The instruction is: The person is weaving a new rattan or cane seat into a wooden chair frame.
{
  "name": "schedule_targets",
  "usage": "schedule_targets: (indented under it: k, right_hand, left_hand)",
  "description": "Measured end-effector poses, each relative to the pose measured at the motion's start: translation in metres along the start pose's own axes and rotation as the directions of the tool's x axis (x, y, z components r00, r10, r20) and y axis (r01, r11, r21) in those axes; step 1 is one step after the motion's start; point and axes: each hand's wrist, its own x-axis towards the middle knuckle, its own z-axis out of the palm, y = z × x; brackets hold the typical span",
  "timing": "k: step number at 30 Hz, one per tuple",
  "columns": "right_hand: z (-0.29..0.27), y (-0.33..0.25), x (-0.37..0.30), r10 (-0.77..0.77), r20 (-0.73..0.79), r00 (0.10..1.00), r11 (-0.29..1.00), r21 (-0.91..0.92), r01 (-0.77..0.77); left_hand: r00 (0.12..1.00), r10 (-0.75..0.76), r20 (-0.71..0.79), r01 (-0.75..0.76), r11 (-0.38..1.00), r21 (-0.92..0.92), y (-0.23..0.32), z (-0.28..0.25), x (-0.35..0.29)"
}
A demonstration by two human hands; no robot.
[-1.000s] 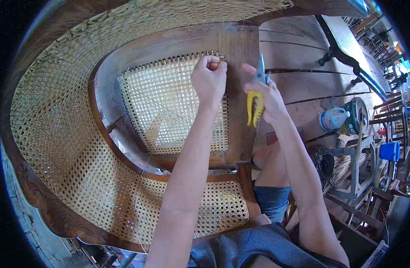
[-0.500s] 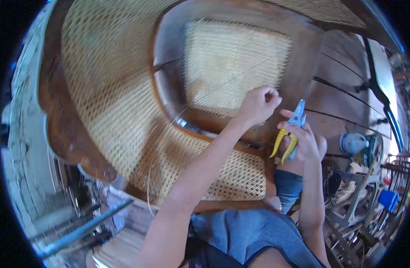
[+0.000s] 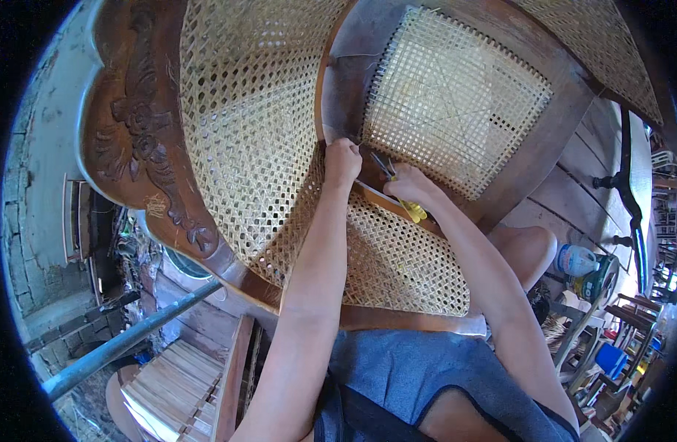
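Note:
A carved wooden chair with woven cane panels fills the upper view. My left hand (image 3: 342, 163) is closed in a pinch at the wooden rim between the cane backrest (image 3: 254, 140) and the cane seat (image 3: 453, 92); its fingertips are partly hidden, and I cannot make out what lies between them. Just right of it, my right hand (image 3: 414, 184) is wrapped round yellow-handled pruning shears (image 3: 412, 211). Their slim grey blades point up and left over the wooden seat frame, close to my left hand.
A metal pipe (image 3: 132, 342) slants across the lower left, near a slatted wooden piece (image 3: 178, 383). At right stand a plastic jug (image 3: 576, 259), a blue container (image 3: 611, 359) and several wooden chair frames. Dark turned wood (image 3: 633, 191) rises beyond the plank floor.
Both hands have moved left to the rim between seat and backrest. The shears, held up at the right before, are now beside my left hand. The view has shifted.

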Motion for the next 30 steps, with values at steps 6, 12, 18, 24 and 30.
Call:
schedule_targets:
  k: [6, 12, 18, 24, 30]
  right_hand:
    - [0.004, -0.018, 0.010, 0.075, -0.011, 0.997, 0.997, 0.008, -0.075]
    - [0.009, -0.016, 0.028, 0.083, -0.046, 0.996, 0.993, 0.088, -0.079]
    - [0.012, -0.018, 0.041, 0.073, -0.093, 0.993, 0.992, 0.108, -0.063]
    - [0.003, -0.024, 0.035, 0.078, -0.027, 0.997, 0.986, 0.147, -0.073]
    - [0.005, -0.023, 0.030, 0.056, -0.043, 0.998, 0.998, 0.030, -0.054]
  left_hand:
    - [0.997, -0.041, -0.068, 0.037, 0.997, -0.065, 0.002, 0.003, 0.007]
    - [1.000, 0.003, 0.003, -0.003, 0.999, 0.049, 0.002, 0.007, 0.012]
    - [1.000, -0.006, -0.004, 0.006, 0.998, 0.059, -0.006, 0.016, 0.018]
    - [0.999, 0.041, -0.034, -0.038, 0.997, 0.073, -0.009, 0.018, 0.018]
    - [0.999, -0.019, 0.039, 0.017, 0.998, 0.059, 0.003, 0.006, 0.015]
